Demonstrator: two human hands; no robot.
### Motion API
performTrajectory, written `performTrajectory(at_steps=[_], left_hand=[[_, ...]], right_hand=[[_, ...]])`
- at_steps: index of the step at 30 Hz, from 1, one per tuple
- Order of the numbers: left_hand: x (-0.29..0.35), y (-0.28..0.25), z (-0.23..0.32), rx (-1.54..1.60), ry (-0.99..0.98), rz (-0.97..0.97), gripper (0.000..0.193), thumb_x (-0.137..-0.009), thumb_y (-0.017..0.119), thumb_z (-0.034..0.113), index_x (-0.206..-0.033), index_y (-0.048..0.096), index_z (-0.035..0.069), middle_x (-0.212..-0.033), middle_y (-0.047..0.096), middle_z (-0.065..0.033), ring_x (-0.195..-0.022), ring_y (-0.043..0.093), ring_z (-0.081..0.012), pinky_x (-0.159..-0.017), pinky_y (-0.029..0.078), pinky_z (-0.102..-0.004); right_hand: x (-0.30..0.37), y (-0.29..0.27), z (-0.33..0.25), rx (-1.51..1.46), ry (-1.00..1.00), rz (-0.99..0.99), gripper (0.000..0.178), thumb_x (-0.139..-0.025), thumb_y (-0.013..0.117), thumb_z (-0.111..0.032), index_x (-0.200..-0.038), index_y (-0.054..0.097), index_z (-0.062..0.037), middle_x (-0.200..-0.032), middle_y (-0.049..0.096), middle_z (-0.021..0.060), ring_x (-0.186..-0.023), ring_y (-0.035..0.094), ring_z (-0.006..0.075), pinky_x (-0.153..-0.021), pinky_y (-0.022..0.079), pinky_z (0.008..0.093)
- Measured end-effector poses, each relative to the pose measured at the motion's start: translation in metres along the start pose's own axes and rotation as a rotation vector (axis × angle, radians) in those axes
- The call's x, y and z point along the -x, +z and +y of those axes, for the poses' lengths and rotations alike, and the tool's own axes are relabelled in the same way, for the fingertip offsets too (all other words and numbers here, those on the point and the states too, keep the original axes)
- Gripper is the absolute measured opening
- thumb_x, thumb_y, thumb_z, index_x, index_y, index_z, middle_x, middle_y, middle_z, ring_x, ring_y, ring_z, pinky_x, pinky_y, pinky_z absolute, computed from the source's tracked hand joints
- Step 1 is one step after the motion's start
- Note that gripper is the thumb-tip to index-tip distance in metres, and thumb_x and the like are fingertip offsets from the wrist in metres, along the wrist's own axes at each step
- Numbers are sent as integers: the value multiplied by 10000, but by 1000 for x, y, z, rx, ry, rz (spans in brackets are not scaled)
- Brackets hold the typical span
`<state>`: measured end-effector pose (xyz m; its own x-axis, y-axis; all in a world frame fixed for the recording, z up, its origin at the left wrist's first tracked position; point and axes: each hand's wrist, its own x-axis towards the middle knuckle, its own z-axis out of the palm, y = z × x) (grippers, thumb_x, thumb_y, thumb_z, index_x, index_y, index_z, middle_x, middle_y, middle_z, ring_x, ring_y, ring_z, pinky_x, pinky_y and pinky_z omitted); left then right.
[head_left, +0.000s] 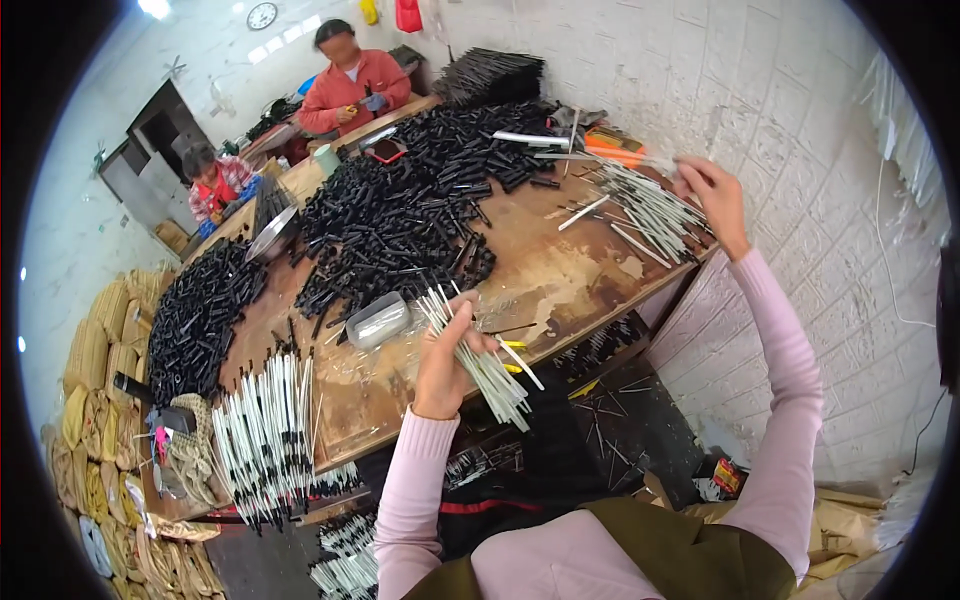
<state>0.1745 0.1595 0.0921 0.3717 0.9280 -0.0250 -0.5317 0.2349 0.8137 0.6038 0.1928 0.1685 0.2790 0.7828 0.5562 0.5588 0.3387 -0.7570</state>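
Observation:
My left hand [448,350] is closed around a bundle of thin white rods [500,388] over the table's front edge. The rods slant, with their lower ends past the edge. Raised at the table's right end, my right hand [714,198] has its fingers bent together. A pale, blurred strip shows at its fingertips; what it is I cannot make out. Just left of that hand lies a loose pile of white rods [648,208], some with dark ends. A translucent plastic box [378,322] stands beside my left hand.
Heaps of short black tubular parts [400,225] cover much of the wooden table [560,285]. Upright white rods with black parts [265,430] stand at the front left. Tan sacks [100,340] line the left. Two people work beyond, one in a red jacket [345,95]. A white wall [790,150] borders the right.

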Motion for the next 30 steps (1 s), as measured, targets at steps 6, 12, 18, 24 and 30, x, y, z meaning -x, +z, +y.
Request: performTrajectory(at_steps=[6, 12, 18, 24, 30], left_hand=[[-15, 25, -23, 232, 20, 102, 497, -976, 594, 168, -1408, 396, 23, -1344, 533, -200, -1228, 557, -298, -1031, 482, -411], [-25, 67, -12, 368, 72, -10, 466, -973, 606, 152, -1378, 419, 17, -1325, 550, -142, -1245, 553, -280, -1029, 497, -409], [-16, 58, 8, 11, 140, 45, 254, -957, 612, 88, -1172, 513, -4, -1093, 661, -158, -978, 681, -253, -847, 586, -381], [1, 63, -5, -135, 280, 188, 263, -955, 599, 94, -1174, 480, 11, -889, 651, -100, -801, 657, -202, -718, 539, -327], [57, 81, 39, 136, -90, 80, 299, -947, 592, 123, -1222, 474, 127, -1025, 672, -125, -959, 656, -254, -826, 549, -426]], right_hand=[[81, 29, -5, -518, 320, -52, 275, -983, 591, -148, -1161, 631, 58, -928, 683, 77, -751, 616, 105, -697, 510, 243], [162, 58, -19, -669, 463, -74, 273, -987, 580, -129, -1190, 620, 50, -921, 681, 74, -746, 616, 106, -680, 512, 243], [201, 35, -28, -391, 354, -244, 123, -977, 564, -100, -994, 629, 3, -781, 682, 83, -621, 615, 119, -605, 511, 248], [203, 38, -53, -447, 520, -560, 176, -981, 575, -195, -974, 610, -23, -847, 708, 79, -644, 632, 101, -586, 488, 219], [182, 12, 12, 217, 130, -961, 261, -973, 528, -270, -946, 641, -37, -910, 687, 104, -743, 668, 247, -661, 537, 362]])
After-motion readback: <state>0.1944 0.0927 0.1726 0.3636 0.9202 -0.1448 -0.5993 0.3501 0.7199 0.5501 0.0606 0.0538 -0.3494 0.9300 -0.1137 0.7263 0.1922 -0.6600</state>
